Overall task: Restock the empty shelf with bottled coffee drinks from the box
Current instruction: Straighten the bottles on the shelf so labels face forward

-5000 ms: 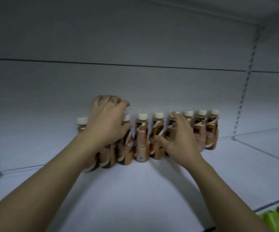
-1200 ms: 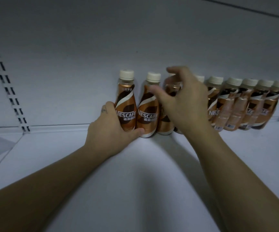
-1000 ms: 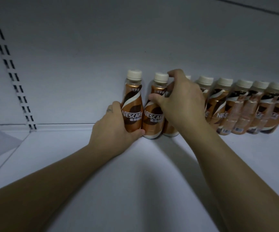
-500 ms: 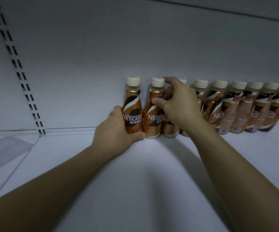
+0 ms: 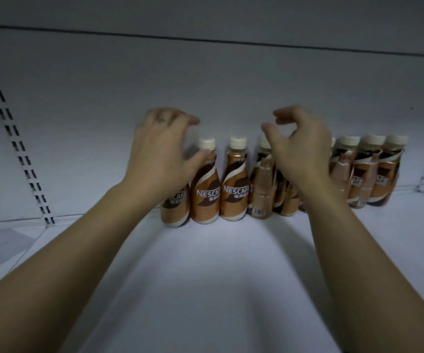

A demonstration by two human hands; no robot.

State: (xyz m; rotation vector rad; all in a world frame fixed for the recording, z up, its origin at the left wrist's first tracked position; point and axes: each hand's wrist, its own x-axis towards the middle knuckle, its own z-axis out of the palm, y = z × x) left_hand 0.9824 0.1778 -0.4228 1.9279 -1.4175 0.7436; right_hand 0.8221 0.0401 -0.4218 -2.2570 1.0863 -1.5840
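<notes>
- Left hand (image 5: 160, 156): fingers (image 5: 170, 118) curled and spread in a loose claw, raised in front of the left end of the row; nothing is gripped; the thumb lies at the neck of the second bottle from the left, and whether it touches cannot be told; the image is motion-blurred here
- Right hand (image 5: 300, 151): thumb and forefinger apart in an open pinch, the other fingers bent; it holds nothing and hangs in front of the middle bottles, hiding several of them
- Bottled coffee drinks (image 5: 233, 184): a single row of brown bottles with cream caps, standing upright and side by side, against the back wall (image 5: 218, 93); the leftmost three show "NESCAFE" facing forward; others farther right are turned, one showing a barcode
- Shelf (image 5: 205, 276): white board, the row at its rear edge; the front area bare; a slotted upright (image 5: 14, 138) rises at the left, and another shows at the far right; the box is out of frame
</notes>
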